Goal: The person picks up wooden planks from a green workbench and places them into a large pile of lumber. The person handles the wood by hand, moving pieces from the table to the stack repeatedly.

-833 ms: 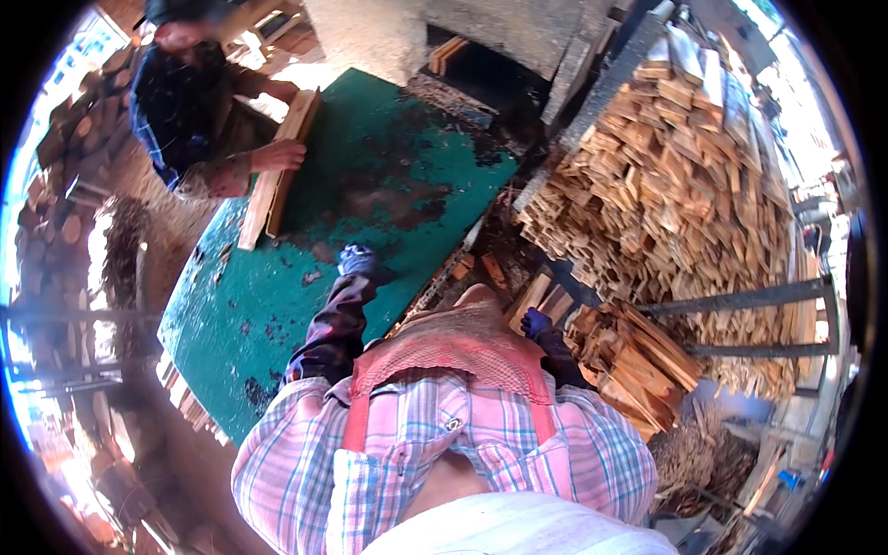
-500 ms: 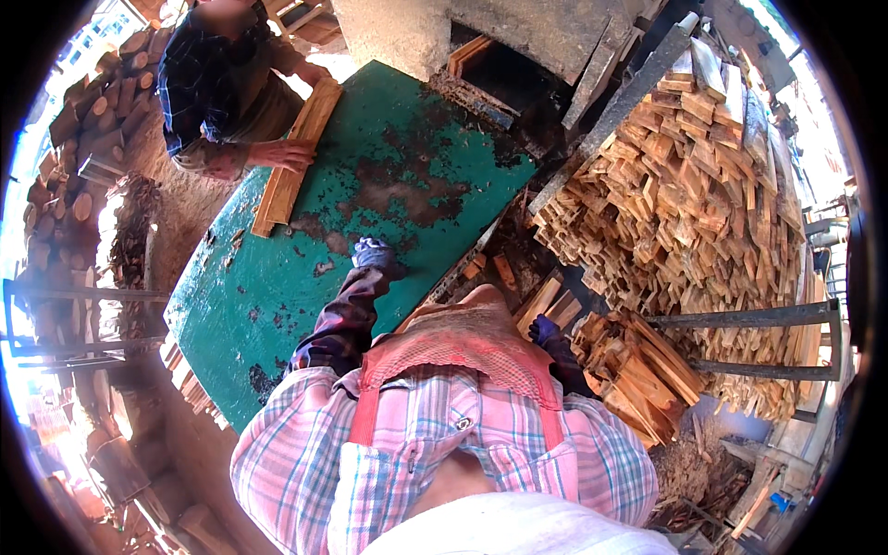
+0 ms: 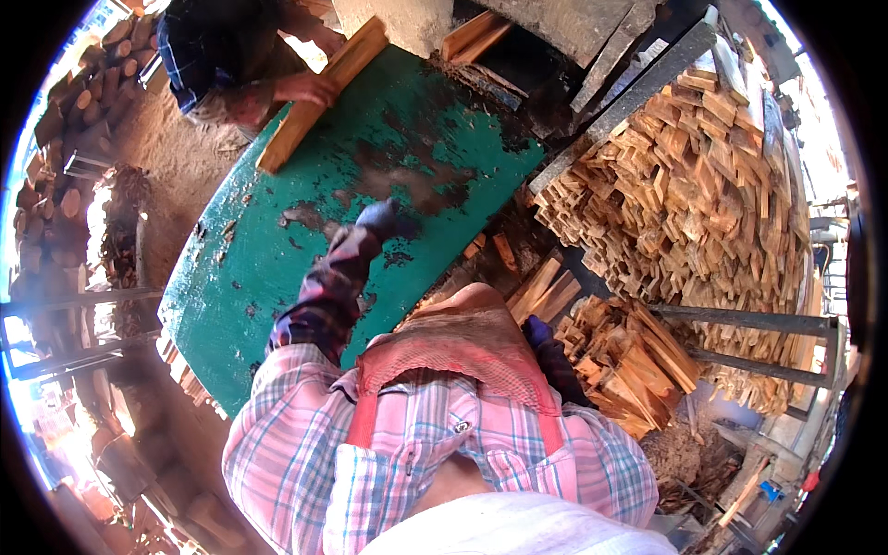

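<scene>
My left hand (image 3: 377, 220), in a blue-grey glove, reaches over the worn green tabletop (image 3: 231, 287) with nothing visible in it. Motion blurs its fingers. At my right side, my right hand (image 3: 536, 330) in a dark purple glove hangs low beside some split wood pieces (image 3: 546, 291). Its fingers are mostly hidden, so I cannot tell whether it grips anything. Across the table, a co-worker's hands (image 3: 310, 90) hold a long wooden board (image 3: 324, 92) slanted over the table's far left edge.
A tall pile of cut wood slats (image 3: 684, 194) stands at the right, behind a dark metal bar (image 3: 629, 97). A bundle of sticks (image 3: 629, 370) lies by my right arm. Wood pieces (image 3: 476, 37) rest in a dark opening at the far side. Stacked logs (image 3: 92, 102) line the left.
My left hand has moved farther forward over the table. The co-worker's board has shifted away from me, toward the far edge. My right hand stays low at my side.
</scene>
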